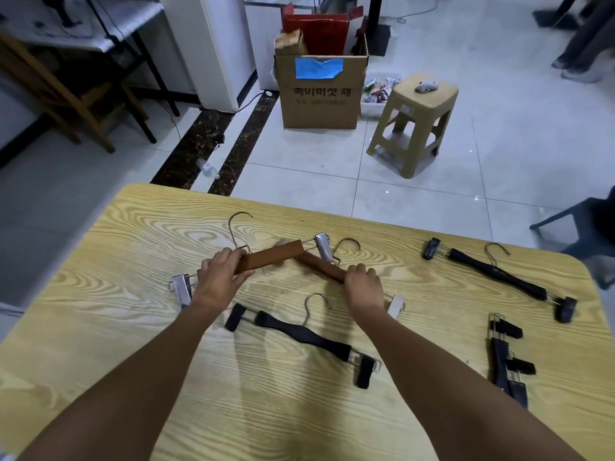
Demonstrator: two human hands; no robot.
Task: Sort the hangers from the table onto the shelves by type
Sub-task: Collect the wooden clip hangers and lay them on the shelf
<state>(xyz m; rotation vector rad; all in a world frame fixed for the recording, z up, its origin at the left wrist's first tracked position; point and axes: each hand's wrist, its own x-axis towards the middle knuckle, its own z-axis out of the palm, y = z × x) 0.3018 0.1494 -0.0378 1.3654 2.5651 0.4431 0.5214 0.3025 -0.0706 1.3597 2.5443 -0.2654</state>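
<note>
Two bare forearms stretch out from the near edge of the table (133, 327) toward its middle. The left hand (221, 272) has its fingers curled over the bar of the left brown hanger (273, 256) with the thumb tucked underneath. The right hand (364, 286) is closed in the same way over the outer end of the right brown hanger (321, 265). Both wooden hangers lie crosswise in front of the person, each sloping up toward the far edge so that their inner ends meet in a shallow peak. The left one seems to overlap the right one there, with a metal clip sitting at the join. Each hand is already on its own hanger, so to my eye what matters next is lifting them apart without the clips and hooks snagging. One black hanger (304, 335) lies between the arms, nearer the person. Another black one (499, 274) lies toward the far right corner, and a small heap of black hangers (501, 361) sits by the right edge. No shelves are in sight. Beyond the table are pale floor tiles, a cardboard box (319, 94), a plastic stool (416, 121) and a wooden chair (66, 94).
</note>
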